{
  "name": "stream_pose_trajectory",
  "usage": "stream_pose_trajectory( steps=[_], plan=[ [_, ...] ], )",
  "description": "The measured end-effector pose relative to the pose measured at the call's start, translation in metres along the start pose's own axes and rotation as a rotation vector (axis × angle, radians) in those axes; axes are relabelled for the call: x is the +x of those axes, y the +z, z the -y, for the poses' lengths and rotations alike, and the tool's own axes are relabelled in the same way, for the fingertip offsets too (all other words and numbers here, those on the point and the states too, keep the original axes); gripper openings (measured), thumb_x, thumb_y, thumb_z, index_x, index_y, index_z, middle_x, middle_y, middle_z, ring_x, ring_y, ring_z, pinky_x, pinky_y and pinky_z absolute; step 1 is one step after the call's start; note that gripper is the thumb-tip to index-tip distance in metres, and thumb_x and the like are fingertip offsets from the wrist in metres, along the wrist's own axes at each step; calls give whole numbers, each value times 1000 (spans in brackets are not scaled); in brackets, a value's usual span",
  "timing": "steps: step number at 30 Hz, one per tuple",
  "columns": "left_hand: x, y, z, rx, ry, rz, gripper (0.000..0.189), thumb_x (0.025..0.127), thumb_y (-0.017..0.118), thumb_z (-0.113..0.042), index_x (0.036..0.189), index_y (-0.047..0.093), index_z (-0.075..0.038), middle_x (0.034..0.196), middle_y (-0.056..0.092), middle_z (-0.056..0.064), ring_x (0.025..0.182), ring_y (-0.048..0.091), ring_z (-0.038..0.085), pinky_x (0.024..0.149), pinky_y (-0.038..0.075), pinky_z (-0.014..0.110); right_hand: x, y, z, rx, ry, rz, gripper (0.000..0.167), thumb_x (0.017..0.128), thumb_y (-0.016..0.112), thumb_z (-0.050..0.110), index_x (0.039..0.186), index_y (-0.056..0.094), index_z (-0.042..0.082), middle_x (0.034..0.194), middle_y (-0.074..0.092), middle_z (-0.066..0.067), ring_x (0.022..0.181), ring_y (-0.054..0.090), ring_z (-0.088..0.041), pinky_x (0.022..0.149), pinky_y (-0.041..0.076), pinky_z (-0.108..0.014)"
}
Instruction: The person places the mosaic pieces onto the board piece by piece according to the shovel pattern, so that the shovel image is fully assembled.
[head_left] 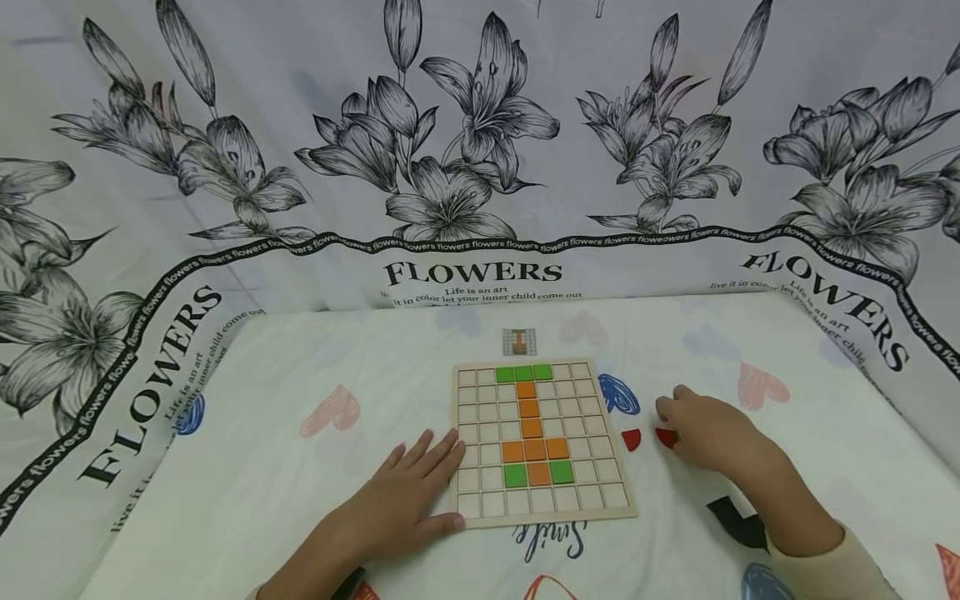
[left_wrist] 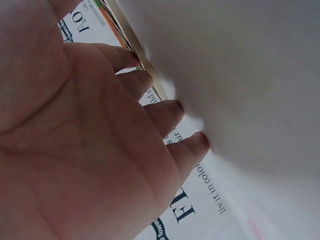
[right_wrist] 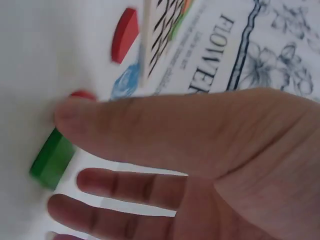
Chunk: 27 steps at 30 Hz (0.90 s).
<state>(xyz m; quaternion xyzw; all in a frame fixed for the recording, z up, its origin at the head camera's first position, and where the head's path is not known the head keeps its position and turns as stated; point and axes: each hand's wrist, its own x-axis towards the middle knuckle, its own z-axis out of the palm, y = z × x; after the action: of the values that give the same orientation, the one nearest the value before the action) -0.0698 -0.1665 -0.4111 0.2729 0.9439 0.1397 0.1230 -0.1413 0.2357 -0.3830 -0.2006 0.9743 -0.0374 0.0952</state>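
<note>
A square wooden grid board [head_left: 468, 364] holds green tiles [head_left: 515, 476] and orange tiles [head_left: 534, 450]. My left hand [head_left: 405, 492] lies beside it with fingers spread, fingertips at its left edge and thumb at the lower left corner. To the right of the board, my right hand [head_left: 708, 433] reaches down to the cloth with bent fingers. In the right wrist view, its thumb overlaps one end of a green block [right_wrist: 56, 157], and other fingertips are close by; I cannot tell whether they pinch it. A red piece [head_left: 666, 437] shows beside this hand, partly hidden.
Another red piece [head_left: 632, 439] with a curved side lies between the board and the right hand. Beyond the board's far edge is a small picture card [head_left: 519, 342]. A patterned white cloth [head_left: 390, 358] covers the table, and a flower-printed curtain [head_left: 480, 183] hangs behind it.
</note>
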Motion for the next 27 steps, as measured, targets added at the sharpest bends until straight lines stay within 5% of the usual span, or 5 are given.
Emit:
stream_pose_trajectory(
  steps=[3, 11, 18, 27],
  plan=[
    [0, -1, 0, 0, -1, 5, 86, 96, 52, -63, 160, 28, -12, 166, 20, 6, 150, 15, 36, 114, 20, 62, -1, 0, -6, 55, 31, 46, 25, 78, 82, 1, 94, 64, 6, 78, 50, -2, 66, 49, -18, 59, 46, -32],
    [0, 0, 0, -3, -4, 10, 86, 95, 51, -65, 160, 28, -12, 166, 21, 6, 150, 16, 36, 114, 20, 62, 1, 3, -5, 93, -46, 20, 20, 79, 78, 2, 84, 61, 12, 73, 50, 2, 66, 45, -16, 59, 42, -31],
    [0, 1, 0, -2, -2, 11, 88, 95, 49, -68, 160, 27, -14, 166, 19, 4, 151, 15, 35, 114, 21, 62, 3, 3, -4, 84, -5, 0, 22, 79, 78, 7, 85, 57, 11, 71, 48, 2, 65, 45, -15, 58, 40, -31],
    [2, 0, 1, 10, -6, 12, 86, 95, 51, -65, 160, 27, -13, 166, 20, 5, 151, 15, 35, 114, 21, 62, 5, 2, 13, 156, -90, -19, 17, 81, 75, 5, 89, 62, 11, 77, 50, 3, 65, 45, -13, 57, 41, -27]
  ],
)
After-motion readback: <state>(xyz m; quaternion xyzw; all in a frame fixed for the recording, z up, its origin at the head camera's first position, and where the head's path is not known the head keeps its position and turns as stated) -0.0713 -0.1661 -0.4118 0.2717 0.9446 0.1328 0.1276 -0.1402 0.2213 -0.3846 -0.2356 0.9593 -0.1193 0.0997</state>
